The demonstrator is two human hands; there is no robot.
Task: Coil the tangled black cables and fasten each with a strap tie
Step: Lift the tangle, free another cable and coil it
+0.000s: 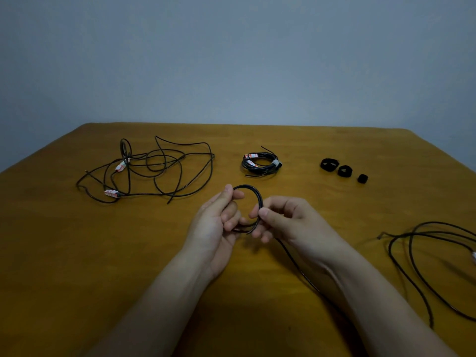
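Observation:
Above the middle of the table my left hand [221, 222] grips a small coil of black cable [253, 193] by its left side. My right hand [286, 220] pinches the same cable at the coil's right side. The loose run of this cable [296, 264] trails from under my right hand toward the right, where it lies in wide loops [412, 256]. A tangled heap of black cables [154, 168] with red-and-white labels lies at the back left. A finished coil [260, 163] with a light tie sits at the back centre. Three black strap ties [343, 170] lie at the back right.
The wooden table [77, 253] ends at a far edge in front of a grey wall. Its right corner slopes off past the strap ties. The loose cable loops run out of view at the right edge.

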